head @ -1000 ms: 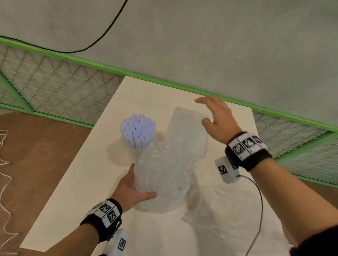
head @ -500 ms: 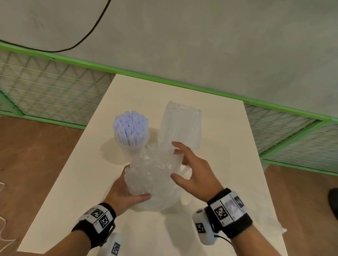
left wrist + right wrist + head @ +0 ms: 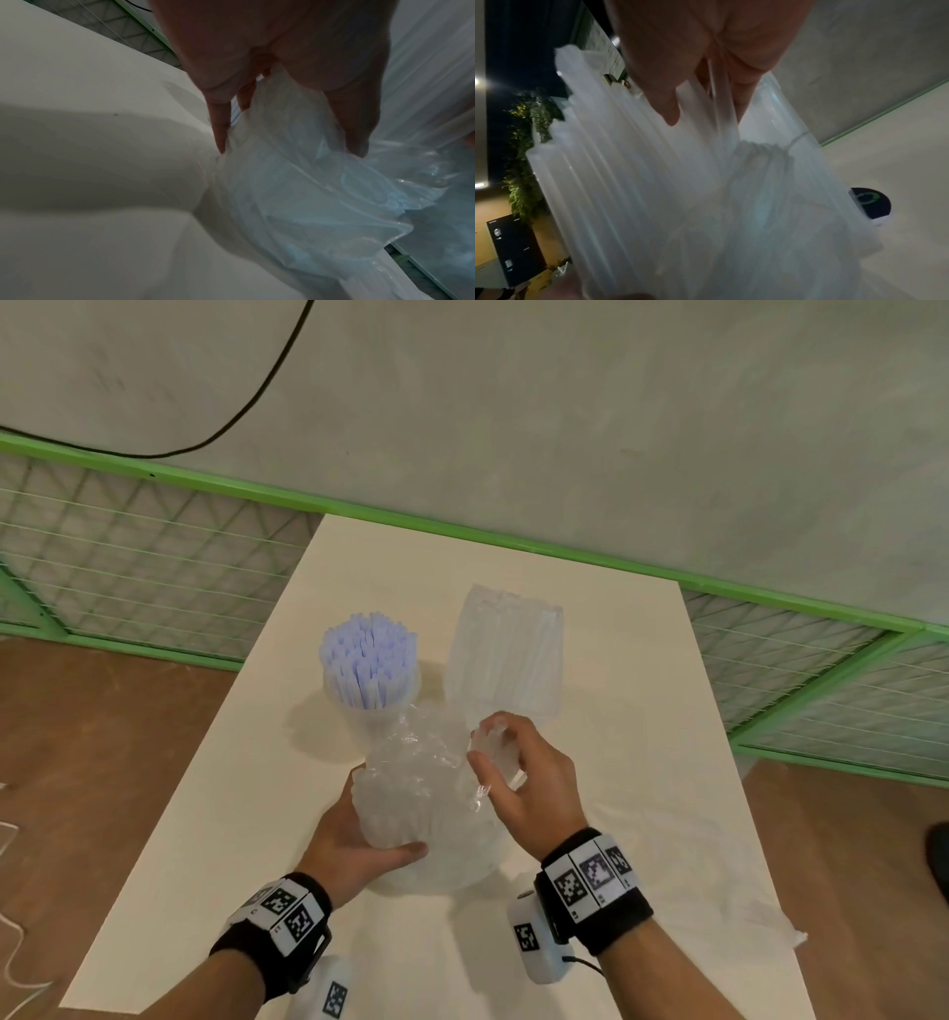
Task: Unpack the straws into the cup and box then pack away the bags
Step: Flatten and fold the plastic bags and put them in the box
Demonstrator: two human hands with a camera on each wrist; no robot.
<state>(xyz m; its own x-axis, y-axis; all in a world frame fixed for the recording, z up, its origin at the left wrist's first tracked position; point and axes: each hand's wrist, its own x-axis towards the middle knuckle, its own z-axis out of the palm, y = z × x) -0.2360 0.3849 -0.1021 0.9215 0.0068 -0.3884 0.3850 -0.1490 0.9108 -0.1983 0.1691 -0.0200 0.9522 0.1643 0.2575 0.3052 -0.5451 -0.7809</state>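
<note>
We see the left hand [image 3: 354,845] wrapped round the lower part of a crumpled clear bag [image 3: 411,793] that stands on the counter [image 3: 215,814], thumb across its near side and fingers behind it. In the left wrist view the same hand's fingers [image 3: 218,121] press into the bag's folds [image 3: 295,182], which spread over the counter [image 3: 90,162].

The right hand [image 3: 524,783] is at the bag's top, its fingers curled round a small bunch of clear straws [image 3: 493,742] pinched between thumb and fingertips. From the right wrist we see those fingers [image 3: 664,97] closed over long pale straws [image 3: 628,182] that run down into the plastic; how many they hold we cannot tell.

Just behind the bag, to the left, stands a cup [image 3: 377,711] packed with upright pale blue straws [image 3: 367,654]. To the right of the cup, and touching the bag's far side, a clear box [image 3: 506,654] stands upright with pale straws inside it.

A second clear bag [image 3: 683,855] lies flat on the counter to the right of the hands, reaching the right edge. Behind the counter runs a green-framed mesh fence [image 3: 154,557] and a grey wall with a black cable [image 3: 246,408] hanging across it.
</note>
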